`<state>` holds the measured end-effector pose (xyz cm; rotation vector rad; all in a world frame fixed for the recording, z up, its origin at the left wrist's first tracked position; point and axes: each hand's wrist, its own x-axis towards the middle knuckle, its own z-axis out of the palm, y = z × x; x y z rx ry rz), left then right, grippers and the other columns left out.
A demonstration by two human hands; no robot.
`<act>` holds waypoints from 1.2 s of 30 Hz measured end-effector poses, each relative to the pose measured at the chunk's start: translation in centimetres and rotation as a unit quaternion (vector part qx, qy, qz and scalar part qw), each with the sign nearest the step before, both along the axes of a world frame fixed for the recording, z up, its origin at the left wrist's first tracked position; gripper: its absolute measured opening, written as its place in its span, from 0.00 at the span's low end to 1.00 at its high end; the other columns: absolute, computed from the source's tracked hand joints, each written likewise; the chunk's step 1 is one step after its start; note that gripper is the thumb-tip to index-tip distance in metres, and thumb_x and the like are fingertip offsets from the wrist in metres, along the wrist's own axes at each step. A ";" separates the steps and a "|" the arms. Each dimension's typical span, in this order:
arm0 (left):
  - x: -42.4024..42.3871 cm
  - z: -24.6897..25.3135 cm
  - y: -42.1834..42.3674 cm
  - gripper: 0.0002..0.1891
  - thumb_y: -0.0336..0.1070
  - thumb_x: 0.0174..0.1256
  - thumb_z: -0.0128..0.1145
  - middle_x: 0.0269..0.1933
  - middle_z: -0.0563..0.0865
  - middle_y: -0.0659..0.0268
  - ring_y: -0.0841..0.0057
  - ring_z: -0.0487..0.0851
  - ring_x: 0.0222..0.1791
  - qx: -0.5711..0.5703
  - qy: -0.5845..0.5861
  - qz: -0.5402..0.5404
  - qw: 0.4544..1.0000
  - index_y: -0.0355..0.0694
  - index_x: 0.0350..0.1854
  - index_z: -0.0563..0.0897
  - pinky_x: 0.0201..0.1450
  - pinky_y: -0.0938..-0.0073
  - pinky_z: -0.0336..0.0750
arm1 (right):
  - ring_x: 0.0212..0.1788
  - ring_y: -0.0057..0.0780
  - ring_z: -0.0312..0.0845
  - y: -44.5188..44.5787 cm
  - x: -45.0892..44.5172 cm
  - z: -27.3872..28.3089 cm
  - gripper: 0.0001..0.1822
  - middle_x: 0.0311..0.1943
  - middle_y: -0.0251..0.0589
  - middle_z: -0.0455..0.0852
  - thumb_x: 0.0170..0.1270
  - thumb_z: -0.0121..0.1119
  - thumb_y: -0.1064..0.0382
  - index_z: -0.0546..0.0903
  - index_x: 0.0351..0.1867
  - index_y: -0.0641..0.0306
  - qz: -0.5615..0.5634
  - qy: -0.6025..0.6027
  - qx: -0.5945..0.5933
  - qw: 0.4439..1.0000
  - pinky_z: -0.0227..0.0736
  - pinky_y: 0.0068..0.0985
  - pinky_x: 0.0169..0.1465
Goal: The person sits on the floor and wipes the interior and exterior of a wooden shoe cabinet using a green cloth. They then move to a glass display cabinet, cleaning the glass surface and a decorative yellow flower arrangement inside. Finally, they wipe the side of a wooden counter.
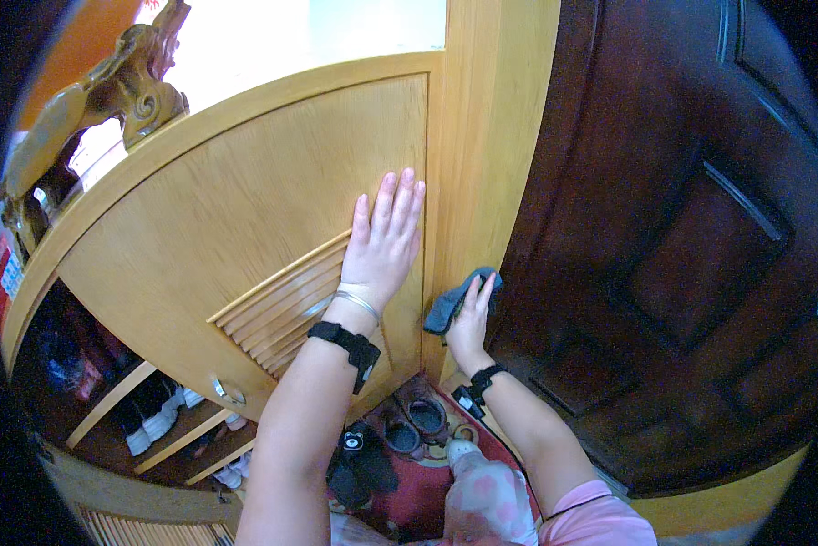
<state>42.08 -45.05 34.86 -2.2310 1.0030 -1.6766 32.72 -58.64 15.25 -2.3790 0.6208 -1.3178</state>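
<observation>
My left hand (pixel 381 246) lies flat on a light wooden cabinet door (pixel 258 177), fingers pointing up, just above and beside its louvred panel (pixel 282 317). A silver bangle (pixel 357 305) and a black strap (pixel 349 348) circle that wrist. Lower and to the right, my right hand (pixel 469 324) grips a folded grey-blue cloth (pixel 448 304) near the wooden door frame (pixel 467 205). Whether the cloth touches the frame cannot be made out. The right wrist also wears a black strap with a small device (pixel 473 396).
A dark brown panelled door (pixel 627 273) stands at the right. Shoes (pixel 415 423) and black slippers (pixel 361 464) sit on a red mat (pixel 409 488) by my foot. The open shoe cabinet shows shelves (pixel 183 440) with white shoes (pixel 156 420). A carved wooden ornament (pixel 142 95) rises at upper left.
</observation>
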 end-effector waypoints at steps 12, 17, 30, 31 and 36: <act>0.3 -0.4 0.1 0.36 0.55 0.68 0.51 0.81 0.57 0.65 0.65 0.51 0.82 0.003 -0.013 0.013 1.000 0.51 0.78 0.63 0.80 0.47 0.36 | 0.71 0.76 0.56 -2.6 3.4 30.2 0.53 0.74 0.79 0.42 0.55 0.66 0.71 0.50 0.80 0.53 0.055 -0.199 -0.157 0.966 0.56 0.51 0.72; 0.2 -0.1 0.1 0.36 0.56 0.68 0.52 0.81 0.58 0.65 0.64 0.51 0.82 0.009 -0.009 0.018 1.000 0.52 0.78 0.64 0.80 0.47 0.37 | 0.67 0.73 0.62 -2.5 4.5 35.0 0.51 0.74 0.77 0.45 0.55 0.66 0.68 0.52 0.79 0.52 0.028 -0.257 -0.167 0.951 0.58 0.52 0.70; 0.1 -0.4 -0.3 0.36 0.53 0.67 0.51 0.81 0.58 0.66 0.66 0.52 0.81 -0.009 -0.002 -0.010 1.000 0.52 0.78 0.63 0.80 0.47 0.37 | 0.71 0.75 0.56 -0.7 2.8 6.5 0.48 0.75 0.78 0.41 0.56 0.70 0.65 0.53 0.73 0.68 0.011 -0.134 -0.113 0.984 0.60 0.56 0.69; 0.1 -0.3 0.2 0.36 0.53 0.67 0.52 0.81 0.58 0.66 0.66 0.52 0.81 -0.002 0.001 -0.004 1.000 0.52 0.78 0.62 0.80 0.47 0.37 | 0.70 0.75 0.57 -0.3 2.3 3.9 0.47 0.75 0.79 0.40 0.57 0.69 0.63 0.53 0.73 0.69 0.017 -0.109 -0.104 0.988 0.63 0.55 0.68; 0.2 -0.3 0.3 0.37 0.54 0.67 0.52 0.81 0.58 0.66 0.66 0.52 0.81 -0.003 0.008 -0.004 1.000 0.52 0.79 0.62 0.80 0.47 0.39 | 0.69 0.77 0.59 -0.2 0.7 1.1 0.50 0.75 0.78 0.37 0.59 0.66 0.65 0.47 0.77 0.71 0.021 -0.017 -0.053 0.998 0.64 0.53 0.68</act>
